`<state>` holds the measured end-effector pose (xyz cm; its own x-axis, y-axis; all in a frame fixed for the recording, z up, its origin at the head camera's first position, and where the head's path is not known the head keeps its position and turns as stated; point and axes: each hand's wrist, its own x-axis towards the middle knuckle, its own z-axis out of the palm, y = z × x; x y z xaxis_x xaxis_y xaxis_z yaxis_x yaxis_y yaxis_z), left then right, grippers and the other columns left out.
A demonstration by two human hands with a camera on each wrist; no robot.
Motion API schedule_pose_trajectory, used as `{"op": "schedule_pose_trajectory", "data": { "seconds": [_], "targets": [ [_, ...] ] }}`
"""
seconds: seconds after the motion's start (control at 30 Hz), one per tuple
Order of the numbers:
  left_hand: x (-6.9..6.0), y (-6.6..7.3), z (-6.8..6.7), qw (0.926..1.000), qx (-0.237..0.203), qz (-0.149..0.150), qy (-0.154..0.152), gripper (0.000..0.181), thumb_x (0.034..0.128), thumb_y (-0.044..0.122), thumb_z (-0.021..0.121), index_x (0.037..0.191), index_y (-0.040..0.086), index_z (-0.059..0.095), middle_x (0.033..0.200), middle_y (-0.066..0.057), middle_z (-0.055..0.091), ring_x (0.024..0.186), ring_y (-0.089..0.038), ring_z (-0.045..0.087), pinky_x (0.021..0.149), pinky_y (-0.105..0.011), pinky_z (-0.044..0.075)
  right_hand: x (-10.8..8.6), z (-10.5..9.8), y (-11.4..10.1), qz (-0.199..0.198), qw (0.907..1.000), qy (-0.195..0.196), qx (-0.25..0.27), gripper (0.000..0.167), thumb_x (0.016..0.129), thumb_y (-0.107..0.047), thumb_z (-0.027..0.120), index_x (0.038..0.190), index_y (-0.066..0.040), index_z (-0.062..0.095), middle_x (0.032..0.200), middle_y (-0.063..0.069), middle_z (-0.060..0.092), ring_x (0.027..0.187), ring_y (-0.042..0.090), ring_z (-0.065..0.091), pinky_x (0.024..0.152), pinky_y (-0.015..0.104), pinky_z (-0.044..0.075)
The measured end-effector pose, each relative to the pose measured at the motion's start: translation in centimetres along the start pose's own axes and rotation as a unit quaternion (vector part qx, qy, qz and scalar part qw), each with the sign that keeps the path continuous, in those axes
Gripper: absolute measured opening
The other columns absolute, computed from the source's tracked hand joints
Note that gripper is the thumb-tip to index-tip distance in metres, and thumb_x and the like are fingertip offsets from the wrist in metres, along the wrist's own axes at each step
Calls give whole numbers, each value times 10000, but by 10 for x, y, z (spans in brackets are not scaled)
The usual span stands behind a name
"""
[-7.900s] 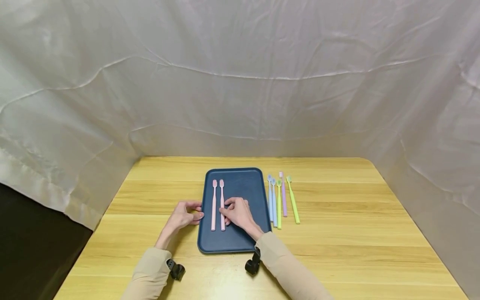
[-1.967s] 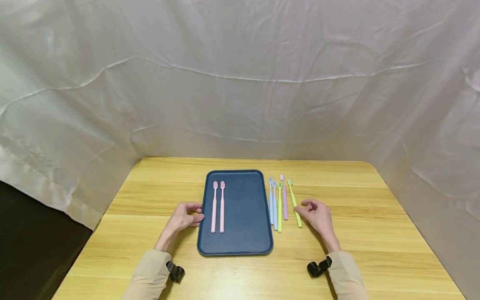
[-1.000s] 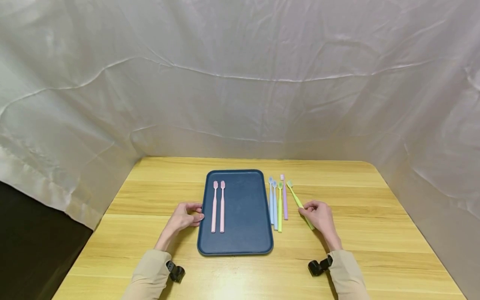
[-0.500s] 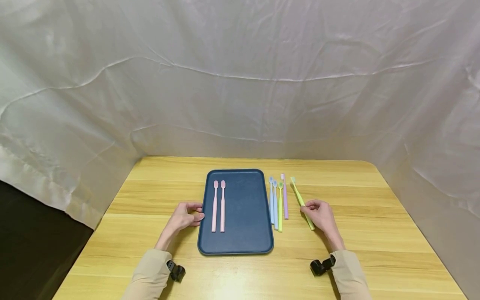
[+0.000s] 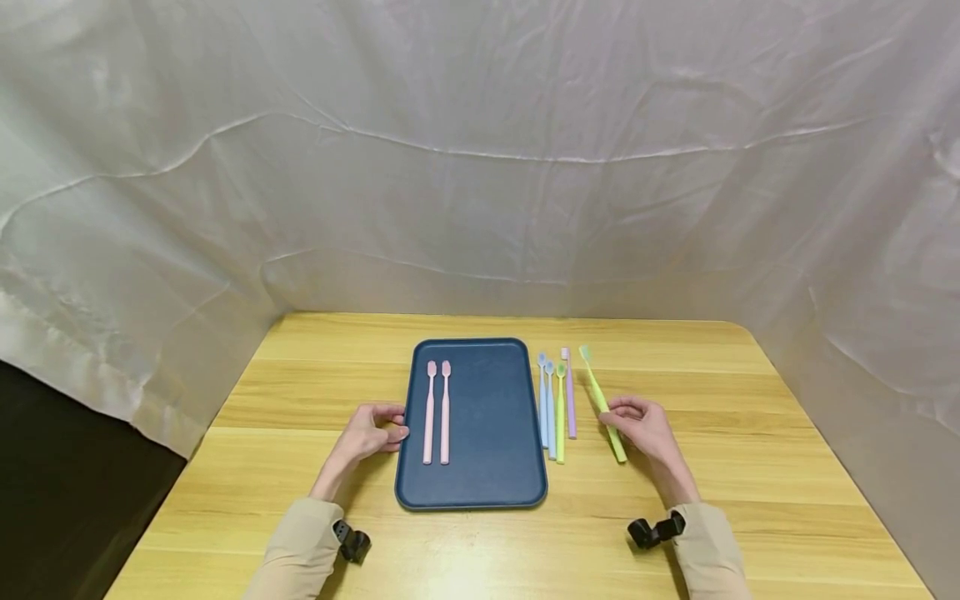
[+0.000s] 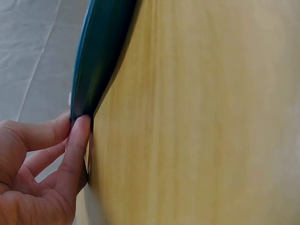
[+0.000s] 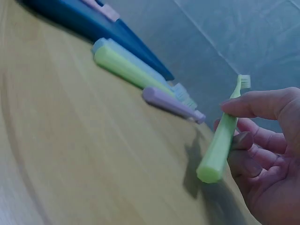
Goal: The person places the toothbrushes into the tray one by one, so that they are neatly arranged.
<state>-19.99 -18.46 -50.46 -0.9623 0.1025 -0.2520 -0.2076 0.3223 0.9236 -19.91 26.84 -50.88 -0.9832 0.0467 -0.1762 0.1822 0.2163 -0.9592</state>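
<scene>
Pale, creased cloth [image 5: 480, 217] hangs behind and around the wooden counter [image 5: 750, 467] in front of both hands. Compared with two seconds ago, the green toothbrush [image 7: 218, 147] lies farther right and no longer flat: the right hand [image 5: 648, 429] has it raised, and we see a shadow on the counter beneath it. We take this to mean that the pick-up is done and this brush stands apart from its neighbours, while everything else stays where it was.

Thumb and fingertips of the right hand are clamped together on the handle, with only the handle's thickness between them; the bristled head points away from the hand. Just to that hand's left lies the purple toothbrush [image 5: 571, 412], then the second green toothbrush [image 5: 560, 429] and two blue toothbrushes [image 5: 551, 425], the nearer ones close beside the tray [image 5: 495, 450].

The left hand [image 5: 367, 435] pinches the tray's near rim between thumb and fingers, as we see it. Just right of that hand, two pink toothbrushes [image 5: 429, 425] lie side by side in the tray.
</scene>
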Motion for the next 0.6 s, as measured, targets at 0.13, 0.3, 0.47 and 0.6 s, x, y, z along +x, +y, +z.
{"op": "schedule_pose_trajectory", "data": {
  "seconds": [0.13, 0.3, 0.47, 0.6],
  "targets": [
    [0, 0, 0, 10000, -20, -5, -13, 461, 871, -72, 700, 1307, -146, 569, 1095, -257, 635, 751, -128, 662, 679, -312, 653, -4, 1, -5, -174, 9991, -291, 260, 369, 885, -98, 759, 1184, 40, 592, 811, -130, 691, 682, 26, 631, 555, 169, 501],
    [0, 1, 0, 10000, -56, -10, -7, 461, 869, -78, 697, 1306, -150, 569, 1091, -253, 634, 743, -120, 660, 673, -299, 650, -6, 7, -11, -340, 9957, -664, 550, 331, 909, -84, 732, 1194, -20, 577, 844, -101, 692, 652, 24, 603, 527, 162, 473],
    [0, 2, 0, 10000, -54, 4, 15, 456, 869, -83, 690, 1304, -150, 570, 1089, -254, 637, 745, -118, 657, 664, -284, 646, -5, 17, -16, -550, 9938, -899, 350, 415, 947, -99, 688, 1283, 62, 507, 901, -64, 707, 654, 20, 566, 528, 155, 444],
    [0, 1, 0, 10000, -51, 7, 11, 457, 871, -82, 689, 1306, -149, 570, 1084, -249, 637, 745, -112, 655, 662, -280, 645, -7, 25, -23, -641, 9922, -1024, 297, 434, 954, -95, 671, 1302, 91, 490, 923, -41, 716, 639, 31, 554, 520, 162, 414]
  ]
}}
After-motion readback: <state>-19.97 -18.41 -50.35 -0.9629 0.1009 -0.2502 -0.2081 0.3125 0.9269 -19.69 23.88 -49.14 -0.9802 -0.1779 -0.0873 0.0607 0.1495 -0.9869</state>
